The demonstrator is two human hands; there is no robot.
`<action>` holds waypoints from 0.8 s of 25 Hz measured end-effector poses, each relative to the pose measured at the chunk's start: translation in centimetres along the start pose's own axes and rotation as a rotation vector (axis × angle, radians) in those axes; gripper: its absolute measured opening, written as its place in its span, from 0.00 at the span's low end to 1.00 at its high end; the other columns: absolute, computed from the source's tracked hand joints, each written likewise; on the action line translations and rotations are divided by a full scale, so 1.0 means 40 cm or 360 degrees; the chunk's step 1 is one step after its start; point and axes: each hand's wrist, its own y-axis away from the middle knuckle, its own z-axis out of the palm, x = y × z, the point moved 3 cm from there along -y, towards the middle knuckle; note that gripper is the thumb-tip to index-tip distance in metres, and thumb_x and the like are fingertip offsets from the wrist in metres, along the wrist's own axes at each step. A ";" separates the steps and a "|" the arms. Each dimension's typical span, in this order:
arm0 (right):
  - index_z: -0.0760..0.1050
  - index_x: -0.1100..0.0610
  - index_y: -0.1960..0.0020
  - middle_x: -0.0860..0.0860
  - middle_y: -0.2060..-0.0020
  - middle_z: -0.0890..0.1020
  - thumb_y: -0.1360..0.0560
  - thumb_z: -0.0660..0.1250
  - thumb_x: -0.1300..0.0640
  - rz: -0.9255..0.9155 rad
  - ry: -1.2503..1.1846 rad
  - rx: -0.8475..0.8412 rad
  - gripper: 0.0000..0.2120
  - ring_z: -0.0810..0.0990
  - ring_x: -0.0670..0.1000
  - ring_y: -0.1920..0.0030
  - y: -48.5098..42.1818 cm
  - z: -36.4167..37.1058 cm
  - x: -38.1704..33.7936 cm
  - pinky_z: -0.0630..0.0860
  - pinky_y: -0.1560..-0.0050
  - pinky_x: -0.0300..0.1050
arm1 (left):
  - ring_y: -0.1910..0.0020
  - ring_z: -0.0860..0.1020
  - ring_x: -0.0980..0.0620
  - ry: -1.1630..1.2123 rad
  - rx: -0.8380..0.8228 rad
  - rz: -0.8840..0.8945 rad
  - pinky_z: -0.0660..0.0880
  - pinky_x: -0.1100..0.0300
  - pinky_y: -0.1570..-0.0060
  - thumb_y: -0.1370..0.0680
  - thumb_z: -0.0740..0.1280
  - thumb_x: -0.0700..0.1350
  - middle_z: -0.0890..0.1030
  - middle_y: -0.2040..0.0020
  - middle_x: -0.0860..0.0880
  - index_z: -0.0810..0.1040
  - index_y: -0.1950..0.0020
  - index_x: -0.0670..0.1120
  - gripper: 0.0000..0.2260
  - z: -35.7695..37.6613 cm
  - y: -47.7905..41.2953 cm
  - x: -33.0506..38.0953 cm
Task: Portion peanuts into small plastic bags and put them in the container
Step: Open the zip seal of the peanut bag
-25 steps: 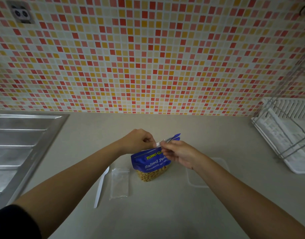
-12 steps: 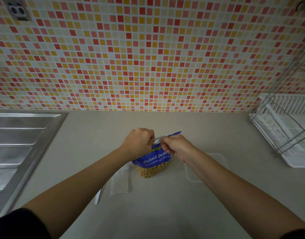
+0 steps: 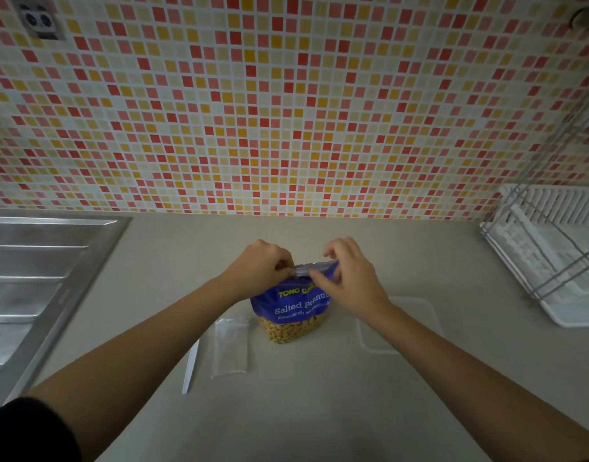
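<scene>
Opening of the peanut bag [image 3: 291, 311] appeared to be the step in hand, with no portion made yet as far as could be judged. The bag stood upright on the worktop [image 3: 303, 401], between the small plastic bags [image 3: 229, 348] lying flat to its left and the clear container [image 3: 416, 306] to its right. The left hand [image 3: 259, 268] and the right hand [image 3: 349, 278] met at its top edge, the fingers [image 3: 319, 281] of each curled and pinching the pale seal strip from opposite ends. The next move probably called for a steady pull apart at that strip while the bag was kept upright so that nothing spilled, then a free hand for the white utensil [image 3: 191, 368] and one small bag. Whether the seal had parted at all could not be told, since the fingers covered most of it. The left forearm hid the utensil's far end, so spoon or fork was uncertain. The right forearm crossed part of the container, and its clear walls made the contents hard to judge. How many small bags lay in the pile was also unclear.
</scene>
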 end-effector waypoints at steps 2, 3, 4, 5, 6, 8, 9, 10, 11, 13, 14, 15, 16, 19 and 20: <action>0.76 0.55 0.48 0.49 0.48 0.76 0.25 0.60 0.43 -0.0364 0.0219 -0.0152 0.17 0.79 0.46 0.59 0.002 -0.004 0.007 0.78 0.62 0.42 | 0.54 0.80 0.52 0.0020 0.0052 -0.0022 0.72 0.65 0.55 0.22 0.63 0.46 0.84 0.50 0.47 0.80 0.44 0.45 0.11 -0.003 -0.004 -0.003; 0.79 0.55 0.51 0.49 0.48 0.79 0.25 0.58 0.44 -0.0487 0.0354 -0.0134 0.17 0.80 0.48 0.58 0.001 -0.007 0.016 0.79 0.62 0.46 | 0.54 0.79 0.52 0.0040 0.0072 -0.0035 0.73 0.65 0.55 0.22 0.63 0.46 0.84 0.51 0.47 0.81 0.45 0.45 0.10 -0.005 -0.006 -0.005; 0.80 0.55 0.54 0.50 0.48 0.81 0.26 0.59 0.46 -0.0574 0.0446 -0.0068 0.16 0.81 0.49 0.59 0.001 -0.012 0.022 0.79 0.63 0.45 | 0.55 0.79 0.52 0.0058 0.0085 -0.0047 0.73 0.64 0.54 0.22 0.63 0.46 0.84 0.51 0.47 0.81 0.45 0.45 0.10 -0.006 -0.008 -0.008; 0.81 0.54 0.57 0.50 0.48 0.81 0.26 0.60 0.47 -0.0602 0.0494 -0.0015 0.14 0.82 0.49 0.60 0.000 -0.017 0.025 0.79 0.63 0.43 | 0.54 0.79 0.52 0.0065 0.0095 -0.0059 0.73 0.63 0.54 0.22 0.63 0.46 0.84 0.51 0.47 0.81 0.46 0.45 0.10 -0.007 -0.008 -0.009; 0.81 0.54 0.59 0.50 0.48 0.81 0.27 0.61 0.48 -0.0601 0.0510 0.0003 0.13 0.81 0.49 0.61 0.001 -0.021 0.023 0.76 0.63 0.42 | 0.54 0.79 0.51 0.0055 0.0109 -0.0066 0.73 0.63 0.54 0.22 0.63 0.46 0.84 0.52 0.47 0.81 0.46 0.44 0.10 -0.008 -0.008 -0.009; 0.81 0.54 0.60 0.50 0.47 0.80 0.26 0.60 0.48 -0.0606 0.0497 -0.0047 0.14 0.79 0.48 0.63 0.001 -0.025 0.014 0.71 0.63 0.41 | 0.54 0.79 0.50 0.0002 0.0146 -0.0059 0.72 0.63 0.53 0.22 0.62 0.46 0.84 0.52 0.46 0.80 0.46 0.44 0.11 -0.011 -0.010 -0.008; 0.81 0.54 0.60 0.51 0.48 0.79 0.26 0.62 0.48 -0.0620 0.0492 -0.0099 0.13 0.78 0.48 0.63 -0.001 -0.027 0.011 0.69 0.62 0.41 | 0.53 0.79 0.50 -0.0034 0.0167 -0.0048 0.72 0.62 0.53 0.21 0.62 0.46 0.84 0.52 0.46 0.80 0.46 0.43 0.11 -0.012 -0.010 -0.005; 0.81 0.54 0.60 0.51 0.49 0.78 0.27 0.64 0.49 -0.0643 0.0491 -0.0141 0.11 0.77 0.48 0.62 -0.004 -0.030 0.010 0.68 0.61 0.41 | 0.53 0.79 0.50 -0.0074 0.0189 -0.0039 0.73 0.61 0.52 0.21 0.61 0.46 0.83 0.52 0.46 0.80 0.46 0.43 0.11 -0.013 -0.012 0.000; 0.82 0.54 0.60 0.51 0.50 0.78 0.28 0.66 0.51 -0.0670 0.0486 -0.0175 0.09 0.76 0.48 0.60 -0.007 -0.034 0.012 0.67 0.59 0.42 | 0.53 0.79 0.49 -0.0112 0.0208 -0.0031 0.74 0.59 0.51 0.21 0.61 0.46 0.83 0.52 0.45 0.80 0.46 0.43 0.11 -0.013 -0.015 0.004; 0.82 0.52 0.59 0.50 0.50 0.76 0.29 0.67 0.51 -0.0687 0.0468 -0.0273 0.07 0.74 0.48 0.54 -0.007 -0.040 0.011 0.65 0.54 0.44 | 0.53 0.79 0.48 -0.0170 0.0228 -0.0045 0.75 0.58 0.50 0.20 0.60 0.46 0.83 0.51 0.44 0.79 0.46 0.42 0.12 -0.019 -0.029 0.002; 0.82 0.51 0.59 0.49 0.49 0.75 0.28 0.66 0.50 -0.0693 0.0463 -0.0333 0.07 0.73 0.47 0.52 -0.004 -0.041 0.011 0.64 0.52 0.44 | 0.52 0.79 0.48 -0.0210 0.0224 -0.0059 0.75 0.57 0.50 0.20 0.59 0.45 0.82 0.51 0.44 0.78 0.45 0.42 0.11 -0.022 -0.037 -0.002; 0.82 0.50 0.59 0.49 0.48 0.74 0.28 0.66 0.49 -0.0697 0.0466 -0.0394 0.07 0.71 0.46 0.50 0.000 -0.041 0.011 0.63 0.51 0.44 | 0.52 0.79 0.47 -0.0269 0.0218 -0.0063 0.75 0.57 0.49 0.20 0.59 0.45 0.82 0.50 0.44 0.78 0.44 0.42 0.11 -0.021 -0.045 -0.005; 0.82 0.49 0.59 0.48 0.47 0.74 0.28 0.66 0.48 -0.0693 0.0462 -0.0446 0.08 0.69 0.45 0.48 0.006 -0.039 0.011 0.62 0.49 0.45 | 0.51 0.79 0.47 -0.0324 0.0212 -0.0061 0.75 0.57 0.49 0.20 0.59 0.45 0.82 0.49 0.44 0.78 0.44 0.41 0.11 -0.019 -0.051 -0.010; 0.82 0.48 0.53 0.47 0.40 0.73 0.28 0.67 0.46 -0.0528 0.0207 -0.0410 0.09 0.68 0.43 0.41 0.018 -0.042 0.021 0.65 0.43 0.45 | 0.52 0.80 0.49 -0.0142 0.0244 -0.0066 0.74 0.62 0.50 0.20 0.60 0.46 0.83 0.48 0.45 0.79 0.43 0.42 0.12 -0.025 -0.051 -0.024; 0.80 0.48 0.46 0.46 0.36 0.70 0.27 0.66 0.47 -0.0398 0.0034 -0.0379 0.12 0.68 0.43 0.37 0.021 -0.042 0.030 0.66 0.40 0.42 | 0.53 0.79 0.51 0.0072 0.0255 -0.0090 0.73 0.66 0.53 0.21 0.61 0.47 0.83 0.49 0.47 0.80 0.43 0.43 0.13 -0.029 -0.040 -0.033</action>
